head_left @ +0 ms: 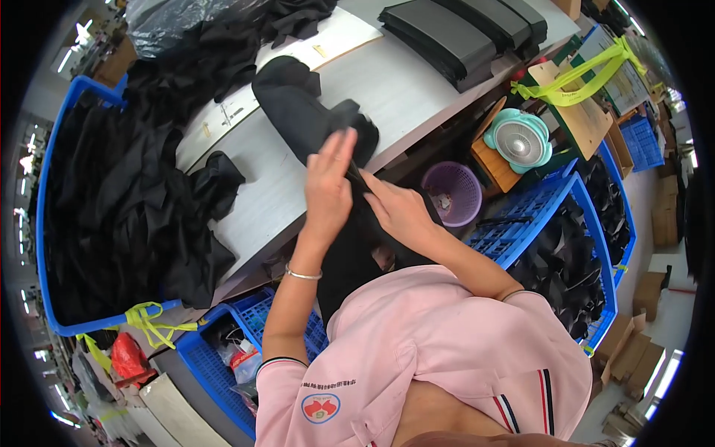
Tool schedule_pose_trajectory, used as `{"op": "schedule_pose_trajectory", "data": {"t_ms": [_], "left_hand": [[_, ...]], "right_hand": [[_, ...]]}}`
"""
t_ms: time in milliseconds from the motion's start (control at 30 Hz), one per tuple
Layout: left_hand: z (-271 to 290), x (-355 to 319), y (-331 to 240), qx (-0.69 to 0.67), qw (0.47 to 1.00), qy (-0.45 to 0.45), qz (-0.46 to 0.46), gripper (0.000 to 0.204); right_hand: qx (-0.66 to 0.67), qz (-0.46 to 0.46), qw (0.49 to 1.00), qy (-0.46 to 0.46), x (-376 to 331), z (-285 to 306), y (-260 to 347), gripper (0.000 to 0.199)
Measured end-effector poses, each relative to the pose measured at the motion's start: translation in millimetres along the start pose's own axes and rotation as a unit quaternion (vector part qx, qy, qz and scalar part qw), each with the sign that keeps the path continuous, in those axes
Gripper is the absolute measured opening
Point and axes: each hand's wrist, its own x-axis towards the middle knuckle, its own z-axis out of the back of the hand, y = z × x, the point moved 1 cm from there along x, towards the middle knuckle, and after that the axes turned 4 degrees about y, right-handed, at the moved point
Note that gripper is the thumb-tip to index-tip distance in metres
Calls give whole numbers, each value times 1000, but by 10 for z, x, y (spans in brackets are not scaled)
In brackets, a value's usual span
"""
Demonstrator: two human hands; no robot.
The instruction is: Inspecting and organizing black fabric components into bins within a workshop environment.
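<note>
I see the big blue bin (46,223) at left, full of black fabric pieces, then the blue crate (588,216) at right with more black pieces. The small purple basket (453,192) is nearly empty. At the tabletop (402,89) edge, my left hand (328,186) and right hand (398,208) have fingers closed on a black cloth (313,112).

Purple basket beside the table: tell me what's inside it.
The purple basket looks nearly empty: only a small pale scrap lies near its bottom. Its near inner wall hides part of the floor, so anything lying there cannot be seen. Neither hand reaches it.
</note>
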Motion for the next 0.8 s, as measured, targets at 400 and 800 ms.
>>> {"op": "schedule_pose_trajectory", "data": {"t_ms": [400, 800], "left_hand": [[-171, -548, -324, 26, 984, -143, 101, 76], [-261, -292, -649, -144, 953, -214, 157, 60]], "right_hand": [[366, -105, 916, -128, 267, -69, -374, 37], [668, -269, 681, -130, 252, 203, -106, 42]]}}
